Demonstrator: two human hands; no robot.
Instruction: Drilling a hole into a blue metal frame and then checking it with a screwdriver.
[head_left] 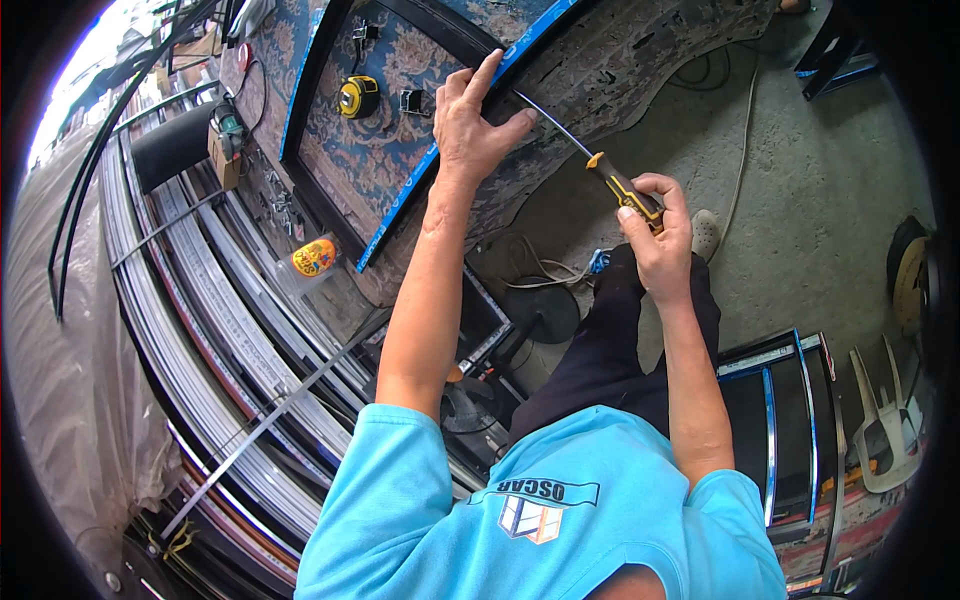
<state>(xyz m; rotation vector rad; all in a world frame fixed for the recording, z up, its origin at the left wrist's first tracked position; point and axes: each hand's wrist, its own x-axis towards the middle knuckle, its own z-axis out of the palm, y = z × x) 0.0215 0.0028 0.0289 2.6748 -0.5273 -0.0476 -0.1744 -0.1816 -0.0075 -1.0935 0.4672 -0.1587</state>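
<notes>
A dark metal frame with blue film [405,200] along its edges lies on the patterned carpet of the work table. Across its near edge rests my left hand [472,125], with the index finger stretched out and the thumb apart. My right hand [660,235] is wrapped round the handle of a screwdriver [622,185] with a dark and yellow grip. Its long shaft points up and left, and the tip meets the edge of the frame beside my left thumb. Whether the tip sits on a screw is too small to tell.
Inside the frame lie a yellow tape measure [358,97] and a small black bracket [412,101]. Long metal profiles [215,290] are stacked at the left, near a clear bottle with an orange label [314,258]. More frames [770,440] and a pale plastic chair [885,440] stand at the lower right.
</notes>
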